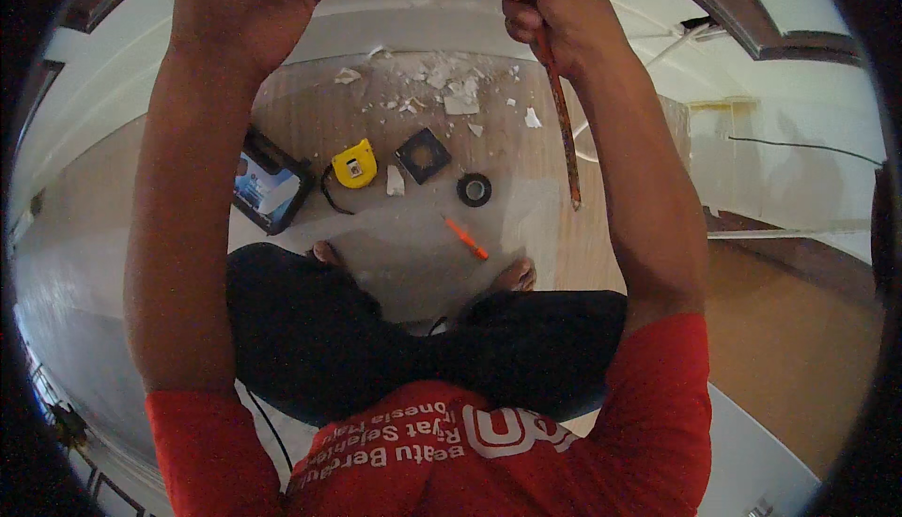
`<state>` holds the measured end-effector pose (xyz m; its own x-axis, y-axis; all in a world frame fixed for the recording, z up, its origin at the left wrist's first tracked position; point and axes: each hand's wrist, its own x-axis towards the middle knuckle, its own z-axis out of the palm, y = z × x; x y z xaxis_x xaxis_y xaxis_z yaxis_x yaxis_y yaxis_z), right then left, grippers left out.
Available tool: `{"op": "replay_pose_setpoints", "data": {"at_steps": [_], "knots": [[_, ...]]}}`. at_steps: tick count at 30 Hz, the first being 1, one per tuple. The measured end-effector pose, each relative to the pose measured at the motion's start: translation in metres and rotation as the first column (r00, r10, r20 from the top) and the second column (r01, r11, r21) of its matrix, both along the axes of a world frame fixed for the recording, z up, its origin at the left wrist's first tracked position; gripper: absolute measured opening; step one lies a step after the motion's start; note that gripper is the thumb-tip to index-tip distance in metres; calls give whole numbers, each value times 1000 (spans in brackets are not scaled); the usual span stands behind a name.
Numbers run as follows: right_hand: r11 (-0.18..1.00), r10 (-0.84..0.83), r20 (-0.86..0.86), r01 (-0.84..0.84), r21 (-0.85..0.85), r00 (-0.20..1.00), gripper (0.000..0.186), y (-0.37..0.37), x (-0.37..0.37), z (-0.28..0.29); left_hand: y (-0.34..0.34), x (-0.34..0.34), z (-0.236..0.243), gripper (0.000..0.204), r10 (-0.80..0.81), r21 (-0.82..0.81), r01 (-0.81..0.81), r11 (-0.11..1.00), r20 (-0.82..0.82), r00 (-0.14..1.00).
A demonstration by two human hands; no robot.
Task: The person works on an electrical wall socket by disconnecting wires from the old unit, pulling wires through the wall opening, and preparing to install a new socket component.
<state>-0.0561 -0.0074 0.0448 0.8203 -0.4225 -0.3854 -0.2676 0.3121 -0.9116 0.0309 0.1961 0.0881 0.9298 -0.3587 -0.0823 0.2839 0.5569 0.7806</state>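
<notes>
My right hand [564,15] is closed round a long, thin rusty bar [562,123]. The bar's narrow end hangs down beside my forearm, and its other end runs to the top edge of the view. Up at the wall, my left hand [249,10] reaches past the top edge. Its thumb stretches to the right, next to something pale at the edge; the fingertips are cut off, so its grip stays hidden. Broken white plaster pieces [461,99] lie on the wood-look floor [319,104] at the foot of the wall, below both hands.
Between my feet and the rubble lie a yellow tape measure [355,167], a black square plate [424,154], a roll of black tape [474,190] and an orange screwdriver [464,237]. A dark-framed case [271,182] is at the left. A thin cable [799,146] sticks out at the right.
</notes>
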Motion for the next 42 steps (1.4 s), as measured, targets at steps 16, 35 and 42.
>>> {"op": "replay_pose_setpoints", "data": {"at_steps": [16,35,42], "knots": [[998,-9,84,4,57,996,16,-5,21,-14,4,12,-2,35,81,-17,-81,997,2,997],[987,-68,177,40,156,982,11,7,45,-17,-9,4,24,38,134,52,-136,989,28,991],[972,-129,144,96,217,981,13,8,49,-16,-5,4,9,39,130,4,-131,991,99,987]]}}
